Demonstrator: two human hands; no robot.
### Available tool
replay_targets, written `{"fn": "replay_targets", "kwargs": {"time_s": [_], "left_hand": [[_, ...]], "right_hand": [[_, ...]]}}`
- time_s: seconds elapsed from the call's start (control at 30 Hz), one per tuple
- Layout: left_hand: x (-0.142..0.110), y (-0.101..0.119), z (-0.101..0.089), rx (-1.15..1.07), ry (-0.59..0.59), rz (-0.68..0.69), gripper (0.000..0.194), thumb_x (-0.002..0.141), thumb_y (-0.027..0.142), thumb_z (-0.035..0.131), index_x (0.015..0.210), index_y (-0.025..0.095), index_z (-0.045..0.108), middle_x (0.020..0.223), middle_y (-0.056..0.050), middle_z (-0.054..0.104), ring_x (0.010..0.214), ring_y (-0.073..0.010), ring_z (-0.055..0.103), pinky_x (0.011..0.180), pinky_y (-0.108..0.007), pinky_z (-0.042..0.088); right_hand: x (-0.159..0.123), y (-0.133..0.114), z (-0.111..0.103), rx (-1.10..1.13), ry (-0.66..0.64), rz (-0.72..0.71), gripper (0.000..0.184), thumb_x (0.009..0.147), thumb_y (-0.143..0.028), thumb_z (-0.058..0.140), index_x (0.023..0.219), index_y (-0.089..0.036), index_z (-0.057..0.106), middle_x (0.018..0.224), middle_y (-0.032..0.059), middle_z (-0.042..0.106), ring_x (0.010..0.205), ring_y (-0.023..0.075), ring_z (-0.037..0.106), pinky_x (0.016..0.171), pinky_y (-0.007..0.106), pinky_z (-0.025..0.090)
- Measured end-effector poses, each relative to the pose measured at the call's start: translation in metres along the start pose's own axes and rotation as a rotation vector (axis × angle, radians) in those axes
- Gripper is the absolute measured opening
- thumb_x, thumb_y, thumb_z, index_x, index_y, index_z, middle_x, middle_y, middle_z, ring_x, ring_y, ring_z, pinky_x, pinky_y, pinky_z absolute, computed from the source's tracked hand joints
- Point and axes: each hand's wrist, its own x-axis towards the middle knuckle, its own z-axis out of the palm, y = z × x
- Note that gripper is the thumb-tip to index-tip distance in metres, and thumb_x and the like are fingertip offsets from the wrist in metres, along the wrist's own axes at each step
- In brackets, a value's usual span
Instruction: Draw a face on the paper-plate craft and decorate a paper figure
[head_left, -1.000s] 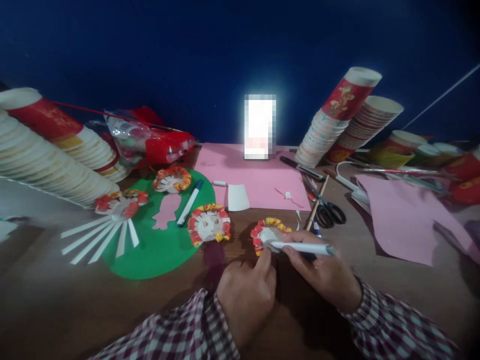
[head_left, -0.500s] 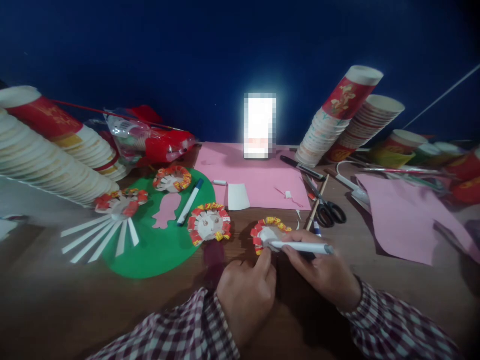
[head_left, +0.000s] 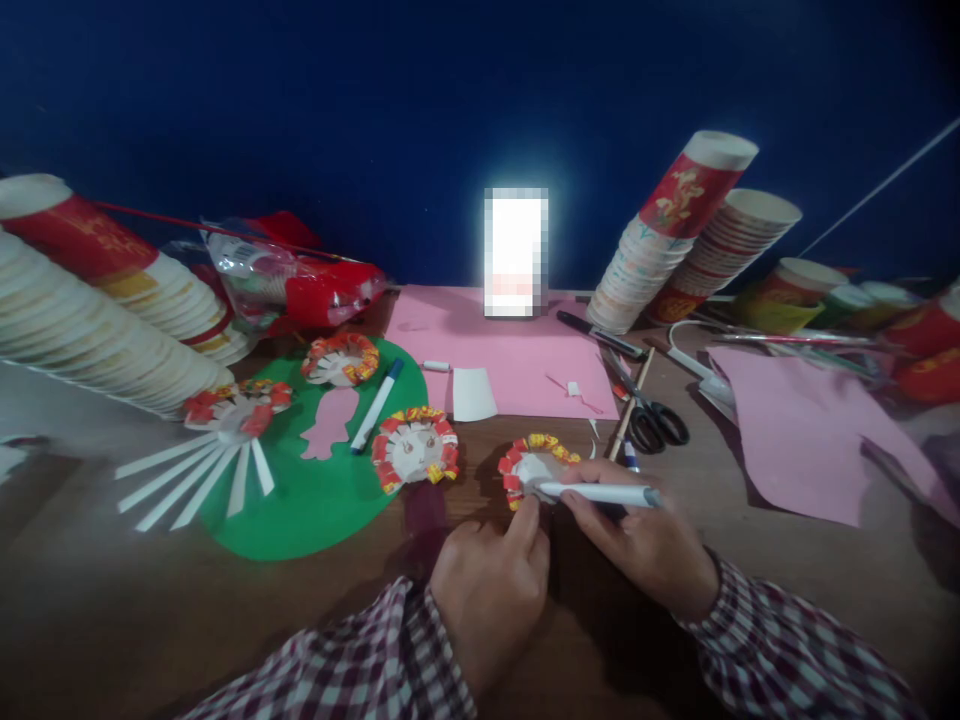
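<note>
My right hand (head_left: 637,545) is closed around a white marker pen (head_left: 600,494), its tip resting at the pale centre of a cut paper cup (head_left: 536,468) with a curled red-and-yellow rim. My left hand (head_left: 495,590) has its fingers curled in, the index finger pressing the near edge of that cup against the table. Just left lies a similar curled-rim cup with a drawn face (head_left: 416,452). On a green paper disc (head_left: 277,520) are a third curled cup (head_left: 341,358), a pink paper cutout (head_left: 330,425) and a blue-capped marker (head_left: 376,407).
Tall stacks of paper cups lean at left (head_left: 97,320) and right (head_left: 675,230). A lit phone (head_left: 516,250) stands behind a pink sheet (head_left: 525,365). Scissors (head_left: 656,422), a cutter knife (head_left: 600,335) and a cut pink sheet (head_left: 795,440) lie to the right. A strip-cut cup (head_left: 240,405) is left.
The view has shifted very slightly, so everything sits a little further left. Both hands hold nearly the same position, the pen still at the cup.
</note>
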Motion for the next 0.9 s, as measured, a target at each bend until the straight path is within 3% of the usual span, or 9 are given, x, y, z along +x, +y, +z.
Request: {"fn": "replay_targets", "kwargs": {"time_s": [0.17, 0.9], "left_hand": [[-0.0008, 0.0013, 0.0002, 0.021, 0.024, -0.003, 0.023, 0.086, 0.013, 0.044, 0.097, 0.018, 0.063, 0.106, -0.003, 0.063, 0.051, -0.0147, 0.056, 0.042, -0.032, 0.046], [-0.0001, -0.0011, -0.0014, 0.058, 0.015, 0.019, 0.027, 0.084, 0.014, 0.044, 0.104, 0.016, 0.062, 0.111, -0.007, 0.062, 0.051, -0.0144, 0.057, 0.043, -0.030, 0.047]], "right_hand": [[0.0002, -0.0004, -0.0004, 0.017, -0.003, 0.028, 0.011, 0.087, -0.024, 0.050, 0.092, -0.020, 0.059, 0.083, 0.0021, 0.068, 0.074, 0.0146, 0.064, 0.068, 0.024, 0.050], [0.0008, 0.0003, -0.0008, 0.022, -0.033, 0.013, 0.009, 0.087, -0.024, 0.050, 0.090, -0.021, 0.059, 0.081, 0.0001, 0.065, 0.073, 0.0132, 0.062, 0.068, 0.023, 0.047]]}}
